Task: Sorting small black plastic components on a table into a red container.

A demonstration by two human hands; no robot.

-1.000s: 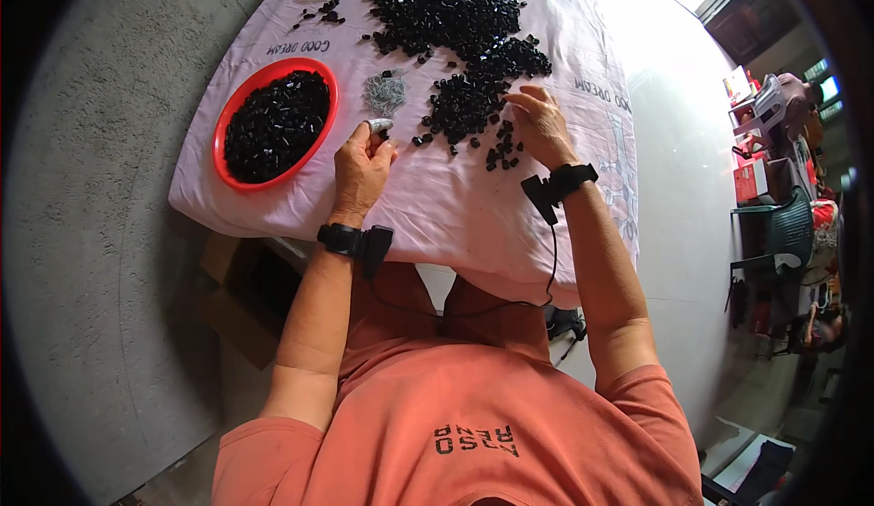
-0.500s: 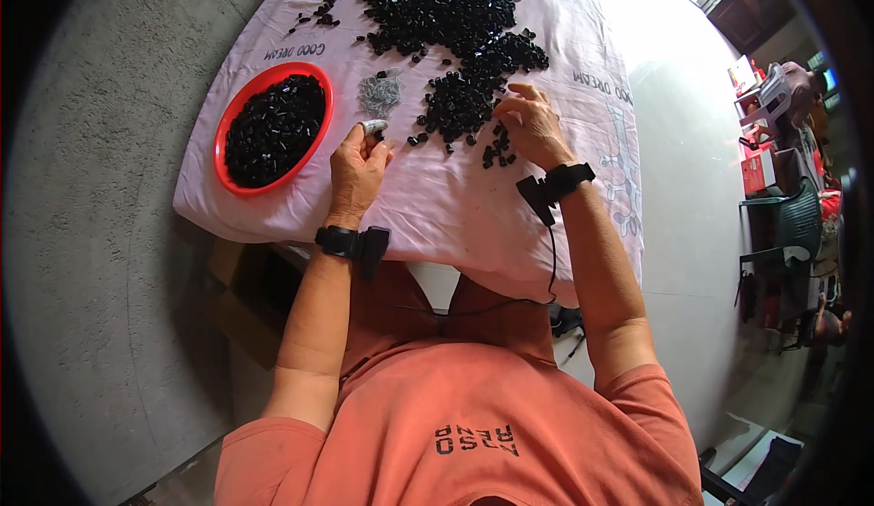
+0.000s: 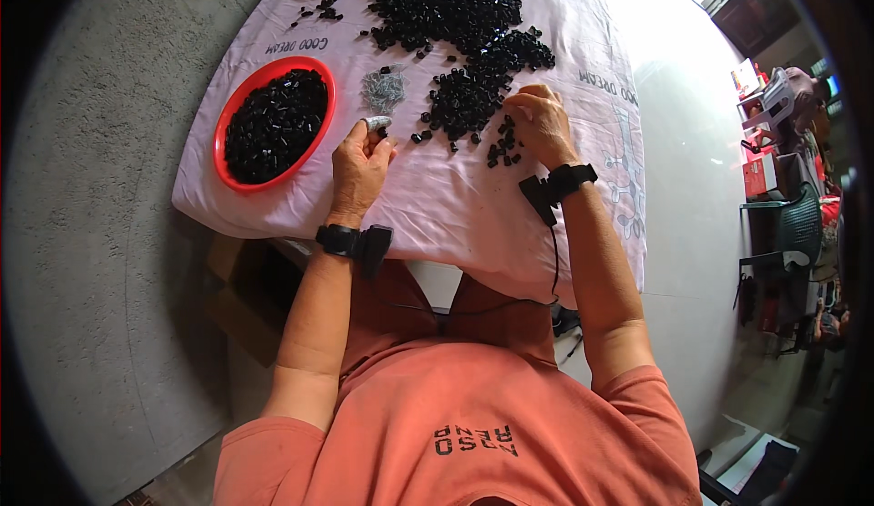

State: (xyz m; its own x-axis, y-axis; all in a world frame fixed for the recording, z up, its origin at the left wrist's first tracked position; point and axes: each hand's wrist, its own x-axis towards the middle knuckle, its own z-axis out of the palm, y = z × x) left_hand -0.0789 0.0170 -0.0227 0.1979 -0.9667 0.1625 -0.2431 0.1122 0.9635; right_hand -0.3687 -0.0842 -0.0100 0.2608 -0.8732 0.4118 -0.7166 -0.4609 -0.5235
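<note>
My left hand point(image 3: 360, 167) is closed in a pinch on a small black plastic piece point(image 3: 382, 132); a pale wrap covers one fingertip. Just beyond it lies a little heap of thin silvery metal pins point(image 3: 383, 92). At the right edge of a large spread pile of small black plastic pieces point(image 3: 455, 14), my right hand point(image 3: 543, 125) has its fingers curled together, pointing down at the pile. What its fingertips hold, if anything, is hidden. Beside that hand's palm are several loose black pieces point(image 3: 503, 144).
A red plastic basin point(image 3: 224, 171) full of black pieces stands left of my left hand. All of this rests on a table under a pink-white cloth point(image 3: 428, 210). A black cable point(image 3: 556, 265) runs from my right wrist strap. To the far right is a green chair point(image 3: 797, 224).
My right hand's fingers have drawn closer together at the pile's edge. My left hand keeps its pinch on the black piece, nearly in place. The view has shifted slightly.
</note>
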